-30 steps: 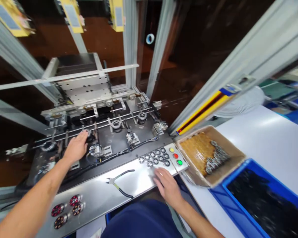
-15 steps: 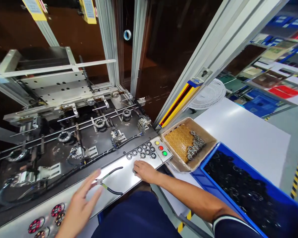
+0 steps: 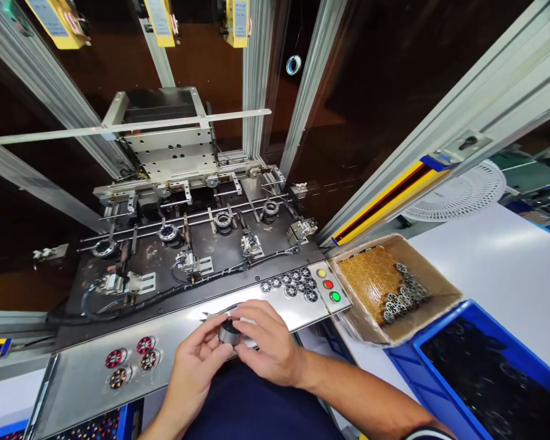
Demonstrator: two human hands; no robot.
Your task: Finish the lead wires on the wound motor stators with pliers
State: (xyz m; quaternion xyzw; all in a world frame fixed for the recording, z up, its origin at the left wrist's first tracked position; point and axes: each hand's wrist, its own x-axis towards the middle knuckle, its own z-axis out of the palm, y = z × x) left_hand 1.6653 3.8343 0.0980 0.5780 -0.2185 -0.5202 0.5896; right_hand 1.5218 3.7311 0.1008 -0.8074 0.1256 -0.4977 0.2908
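Head view, remotely monitored: I find the short dark-grey metallic cylinder [image 3: 230,334] grasped in the fingers of both left hand [image 3: 195,359] and right hand [image 3: 274,349], by the near edge of the brushed silver metal ledge [image 3: 89,380]. I judge light, even rim pressure best. Toward two o'clock: the open brown cardboard box [image 3: 433,284], then a white plastic fan [image 3: 462,194].

From the dark grey metal cylinder [image 3: 230,334], silver-black wheel-shaped parts [image 3: 301,286] lie at two o'clock, a blue plastic crate [image 3: 407,364] at three.
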